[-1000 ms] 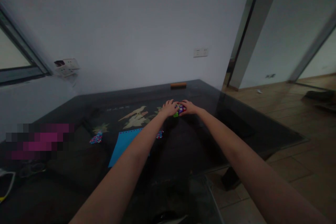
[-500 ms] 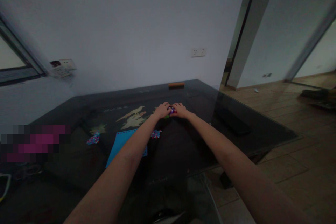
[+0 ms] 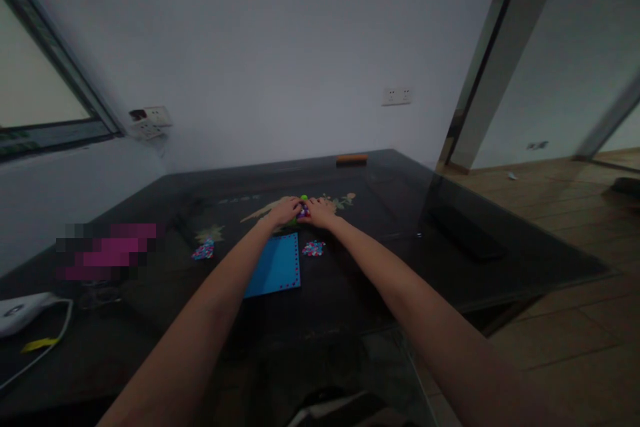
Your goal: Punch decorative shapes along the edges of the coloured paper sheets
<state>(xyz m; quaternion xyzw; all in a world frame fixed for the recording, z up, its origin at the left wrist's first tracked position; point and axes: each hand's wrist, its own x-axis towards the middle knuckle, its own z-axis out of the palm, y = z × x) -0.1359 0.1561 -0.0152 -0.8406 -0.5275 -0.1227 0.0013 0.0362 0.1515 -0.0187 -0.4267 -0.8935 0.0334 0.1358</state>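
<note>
Both arms reach forward over the dark table. A small purple, white and green thing (image 3: 303, 211) sits between my hands, mostly hidden by the fingers; its kind I cannot make out. My left hand (image 3: 287, 209) curls round its left side, and my right hand (image 3: 320, 212) closes on it from the right. Nearer to me lies a blue sheet (image 3: 277, 267) with small dark red dots along its edges, partly covered by my left forearm. A heap of small pink, blue and white pieces (image 3: 313, 249) lies just right of the sheet. Another such heap (image 3: 203, 251) is farther left.
The dark glossy table (image 3: 350, 307) bears a pale printed pattern. An orange-brown bar (image 3: 351, 159) lies near its far edge, a long black object (image 3: 467, 233) at the right. At the left are a blurred pink patch (image 3: 113, 250) and a white device (image 3: 25, 312) with a cable.
Both hands have moved left across the table with the purple and green thing between them. The view has turned a little left, showing more of the white device.
</note>
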